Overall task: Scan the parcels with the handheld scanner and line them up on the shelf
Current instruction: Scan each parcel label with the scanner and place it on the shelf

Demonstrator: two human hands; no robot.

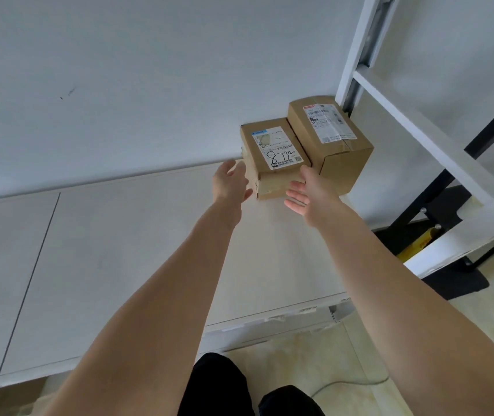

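**Trainee:** Which step are you on here?

**Supervisor:** You're on the lining-up step, as I read it. The smaller parcel (272, 154), the one with "8732" handwritten on its label, sits on the white shelf top (149, 235) hard against the wall, touching the larger parcel (329, 139) to its right. Both lie label-up in a short row that ends by the white frame post (356, 52).

**Trainee:** And your hands?

**Supervisor:** Neither one holds anything. Your left hand (230, 181) is beside the smaller parcel's left face, fingers straight and loose, at or just off the cardboard; I cannot tell if it touches. Your right hand (305, 190) is at the near front corner, palm turned inward with the fingers spread, close to the front face and just below the larger parcel. So both are released, flanking the box rather than clasping it.

**Trainee:** What does the next move call for?

**Supervisor:** If the row looks square to you, draw both hands away without dragging the box. If not, nudge it with flat fingers until its front lines up with its neighbour's. The handheld scanner is not in view, nor any further parcels, so you'd need to turn and find them before scanning the next one.
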